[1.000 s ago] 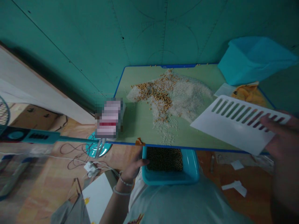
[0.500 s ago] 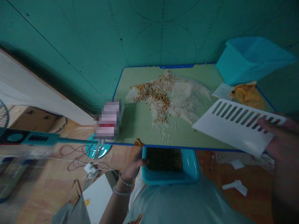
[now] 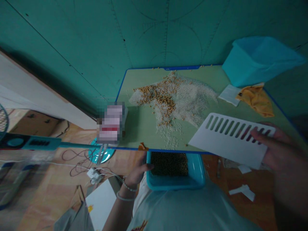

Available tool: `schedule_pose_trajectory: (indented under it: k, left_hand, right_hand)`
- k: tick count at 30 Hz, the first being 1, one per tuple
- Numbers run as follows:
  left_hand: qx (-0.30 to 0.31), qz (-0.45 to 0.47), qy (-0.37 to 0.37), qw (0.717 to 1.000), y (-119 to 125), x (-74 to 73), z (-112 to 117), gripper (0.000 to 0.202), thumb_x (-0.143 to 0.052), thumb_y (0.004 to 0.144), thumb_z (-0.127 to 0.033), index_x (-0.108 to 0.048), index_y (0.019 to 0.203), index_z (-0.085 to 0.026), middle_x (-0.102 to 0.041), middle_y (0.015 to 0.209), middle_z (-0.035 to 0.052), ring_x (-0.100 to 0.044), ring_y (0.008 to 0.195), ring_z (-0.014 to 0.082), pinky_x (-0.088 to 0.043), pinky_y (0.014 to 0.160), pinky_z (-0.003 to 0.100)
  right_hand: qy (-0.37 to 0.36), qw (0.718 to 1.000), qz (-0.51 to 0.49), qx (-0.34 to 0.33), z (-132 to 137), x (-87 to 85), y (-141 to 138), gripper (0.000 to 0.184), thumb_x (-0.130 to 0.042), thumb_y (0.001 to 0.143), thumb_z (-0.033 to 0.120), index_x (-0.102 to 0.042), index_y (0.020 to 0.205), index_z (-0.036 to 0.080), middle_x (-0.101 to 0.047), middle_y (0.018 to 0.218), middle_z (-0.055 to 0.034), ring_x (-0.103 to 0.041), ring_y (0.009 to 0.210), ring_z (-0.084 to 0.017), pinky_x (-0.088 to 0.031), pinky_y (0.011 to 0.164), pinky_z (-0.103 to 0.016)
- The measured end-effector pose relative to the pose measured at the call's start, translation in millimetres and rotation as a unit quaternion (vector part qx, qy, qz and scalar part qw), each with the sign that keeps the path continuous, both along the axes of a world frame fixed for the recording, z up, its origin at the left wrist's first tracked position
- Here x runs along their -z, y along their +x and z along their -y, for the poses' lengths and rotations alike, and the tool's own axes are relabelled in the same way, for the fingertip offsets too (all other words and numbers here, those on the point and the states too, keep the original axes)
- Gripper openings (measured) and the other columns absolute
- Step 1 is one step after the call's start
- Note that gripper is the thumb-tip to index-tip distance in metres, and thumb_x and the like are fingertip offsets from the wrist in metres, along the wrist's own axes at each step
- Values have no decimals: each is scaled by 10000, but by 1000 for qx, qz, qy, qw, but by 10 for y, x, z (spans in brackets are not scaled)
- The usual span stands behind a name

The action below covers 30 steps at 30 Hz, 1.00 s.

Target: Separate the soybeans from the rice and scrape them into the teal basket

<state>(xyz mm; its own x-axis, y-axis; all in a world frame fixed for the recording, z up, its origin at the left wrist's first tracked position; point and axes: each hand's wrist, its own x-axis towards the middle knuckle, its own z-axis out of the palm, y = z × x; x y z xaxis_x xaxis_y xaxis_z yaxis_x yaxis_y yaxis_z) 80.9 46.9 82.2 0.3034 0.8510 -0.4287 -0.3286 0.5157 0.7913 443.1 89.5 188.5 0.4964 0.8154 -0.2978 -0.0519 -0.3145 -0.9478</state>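
My right hand (image 3: 276, 144) grips a white slotted plastic scraper (image 3: 228, 144), its left corner close to the table's front edge. My left hand (image 3: 139, 171) holds the left rim of a blue plastic basin (image 3: 176, 185), thumb over the rim. Small dark and brownish grains or beans (image 3: 168, 164) fill the back left of the basin, which sits at my lap under the table edge. On the pale green tabletop (image 3: 144, 128) lies a spread of white rice-like grains (image 3: 190, 96). Yellow-brown beans (image 3: 166, 102) are scattered over its left and middle.
A blue fabric bin (image 3: 255, 67) stands at the back right, with a yellow cloth (image 3: 258, 99) and white tissue (image 3: 230, 95) before it. At the left table edge is a blurred-out box (image 3: 112, 123). A teal racket handle (image 3: 43, 142) reaches in from the left. Cables and a power plug (image 3: 93, 175) lie on the floor.
My right hand and the scraper have moved left and slightly down toward the table's front edge, uncovering more of the cloth and tissue. My left hand and the basin look unmoved.
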Motion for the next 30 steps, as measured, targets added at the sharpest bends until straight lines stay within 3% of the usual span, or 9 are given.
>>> schedule_pose_trajectory:
  k: [4,9,14,19,27,30]
  left_hand:
    - [-1,-4,1,1000,-3,-1,11,594,-624,606,-153,-654,1195,-218,-698,1250,51,-490,1289,376,-292,1122,533]
    - [2,-3,1,1000,-18,24,17,588,-635,599,-157,-659,1183,-217,-703,1245,51,-496,1281,381,-292,1120,539]
    - [3,-5,-4,1000,-24,43,46,606,-636,611,-161,-641,1215,-220,-687,1272,58,-480,1301,372,-270,1135,534]
    - [-13,-35,25,999,-42,48,77,637,-623,612,-155,-633,1245,-224,-641,1342,48,-405,1366,348,-188,1178,501]
    - [-7,-21,1,1000,-19,29,50,606,-617,599,-154,-653,1201,-214,-684,1274,54,-473,1305,376,-279,1133,527]
    - [-5,-20,-3,1000,-15,27,42,610,-623,598,-157,-648,1204,-215,-681,1281,54,-453,1325,367,-256,1146,518]
  right_hand:
    - [-53,998,-41,-7,21,6,-88,388,-888,363,354,-628,636,262,-665,568,-25,-608,497,-216,-471,476,-358]
    - [19,998,-52,29,-146,-21,-145,447,-914,355,307,-583,648,242,-627,567,3,-575,496,-174,-441,499,-324]
    - [77,993,-94,-1,-387,4,-310,433,-918,382,274,-588,659,234,-638,586,36,-574,551,-142,-443,562,-293]
    - [63,993,-79,-59,-465,-29,-440,397,-888,415,310,-581,657,238,-635,553,39,-560,494,-138,-424,513,-285]
    - [88,993,-72,-22,-488,-27,-380,360,-847,464,272,-565,683,232,-625,627,33,-557,552,-139,-427,565,-295]
    - [99,992,-80,-15,-516,-28,-414,370,-854,454,251,-561,680,235,-622,614,47,-555,550,-133,-425,555,-281]
